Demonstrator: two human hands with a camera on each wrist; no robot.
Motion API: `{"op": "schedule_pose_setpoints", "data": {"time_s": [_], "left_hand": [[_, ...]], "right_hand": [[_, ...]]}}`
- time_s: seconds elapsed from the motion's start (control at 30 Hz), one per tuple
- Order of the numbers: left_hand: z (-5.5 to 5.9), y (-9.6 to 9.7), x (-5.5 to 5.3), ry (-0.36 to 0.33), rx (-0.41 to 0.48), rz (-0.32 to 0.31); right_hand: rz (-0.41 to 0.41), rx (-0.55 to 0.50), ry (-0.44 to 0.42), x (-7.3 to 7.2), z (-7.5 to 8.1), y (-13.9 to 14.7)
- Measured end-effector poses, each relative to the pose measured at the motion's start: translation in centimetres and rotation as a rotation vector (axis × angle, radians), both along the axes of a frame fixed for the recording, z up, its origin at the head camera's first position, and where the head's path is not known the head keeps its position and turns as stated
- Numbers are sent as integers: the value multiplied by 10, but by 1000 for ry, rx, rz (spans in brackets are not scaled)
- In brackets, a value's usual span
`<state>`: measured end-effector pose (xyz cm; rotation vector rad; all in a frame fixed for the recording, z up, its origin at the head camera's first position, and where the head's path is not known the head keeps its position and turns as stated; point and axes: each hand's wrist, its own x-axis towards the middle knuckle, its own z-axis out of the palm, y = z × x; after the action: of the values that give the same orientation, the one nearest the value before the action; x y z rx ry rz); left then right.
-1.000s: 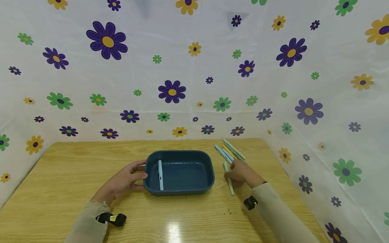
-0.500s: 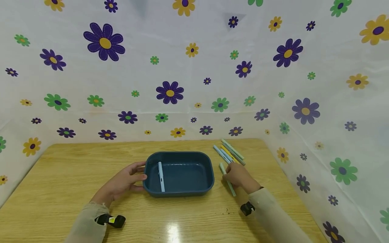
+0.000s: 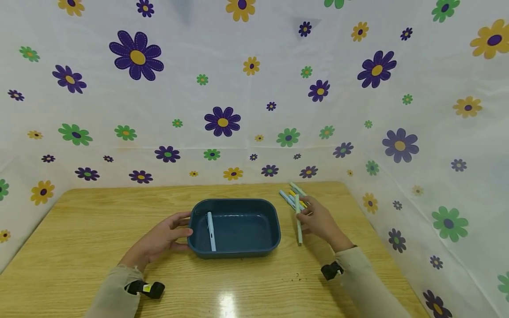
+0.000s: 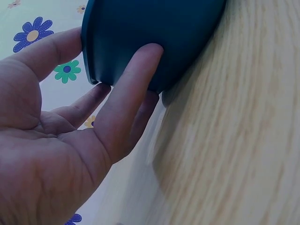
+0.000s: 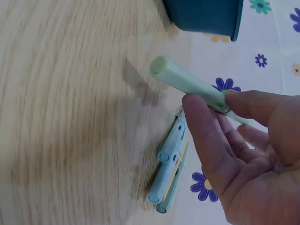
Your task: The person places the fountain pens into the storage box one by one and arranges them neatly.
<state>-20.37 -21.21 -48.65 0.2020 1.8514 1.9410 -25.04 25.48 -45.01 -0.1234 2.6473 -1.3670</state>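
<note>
In the head view my right hand pinches a pale green pen to the right of a dark blue rectangular container. The right wrist view shows this pen between thumb and fingers, raised off the table. My left hand touches the container's left end with extended, spread fingers. From the left wrist, fingertips rest against the outer wall and rim. One light blue pen lies inside the container, towards its left. Blue pens lie below the right hand, beside yellow and green ones.
The pen group at the back right, including a light blue pen, is partly covered by my right hand. Small dark specks dot the wooden table. A flower-patterned sheet stands behind it and continues along the right side.
My right hand has lifted the pale green pen off the table and turned it more upright in the head view. The left hand and container have stayed in place.
</note>
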Motion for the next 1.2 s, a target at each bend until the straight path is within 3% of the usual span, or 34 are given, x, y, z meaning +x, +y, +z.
{"op": "schedule_pose_setpoints", "data": {"time_s": [0.37, 0.97, 1.2], "left_hand": [[1, 2, 1, 2, 0, 6], [2, 2, 1, 5, 8, 0], [0, 1, 0, 5, 10, 1]], "right_hand": [[-44, -24, 144, -1, 4, 9], [-84, -148, 179, 0, 10, 17], [-91, -147, 191, 2, 17, 16]]}}
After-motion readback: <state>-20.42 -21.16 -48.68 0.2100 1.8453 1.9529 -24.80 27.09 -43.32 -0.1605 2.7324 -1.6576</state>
